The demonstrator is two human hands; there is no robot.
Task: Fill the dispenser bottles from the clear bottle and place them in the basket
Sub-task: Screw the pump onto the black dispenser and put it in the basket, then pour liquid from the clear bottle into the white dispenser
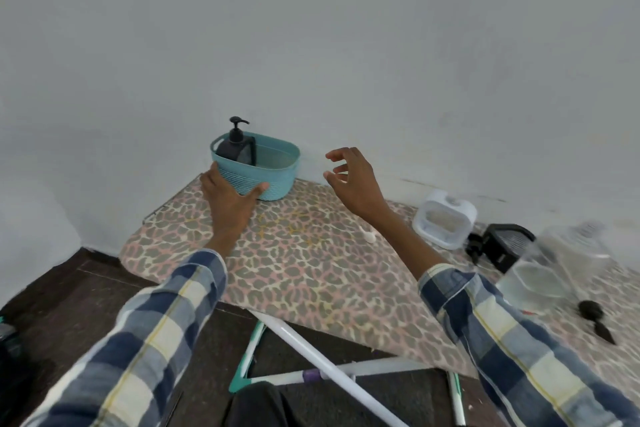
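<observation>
The teal basket [273, 180] sits at the far end of the leopard-print board [311, 263], close to the wall, w/ one black dispenser bottle [235, 147] standing upright in its left side, pump on top. So one bottle looks placed already; whether it's been filled can't be read from here (body is opaque).

The left hand [230, 198] rests against the basket's front wall, fingers straight and thumb spread along the ribbing, steadying it rather than gripping. The right hand [349, 184] hovers just right of the basket, apart from it, fingers loosely curled, holding nothing.

Further right on the board: a white dispenser bottle [443, 222] lying on its side, then a second black dispenser bottle [509, 244] also down, pump toward the left. Nearest the right edge is the clear bottle [557, 267], blurred, approx. half full of clear liquid. A small black cap or brush [594, 314] lies in front of it, and a small white bit [369, 236] sits mid-board; can't tell what either is.

Judgement: roughly a third done. Two dispensers remain outside the basket, prob. to be filled and placed.
</observation>
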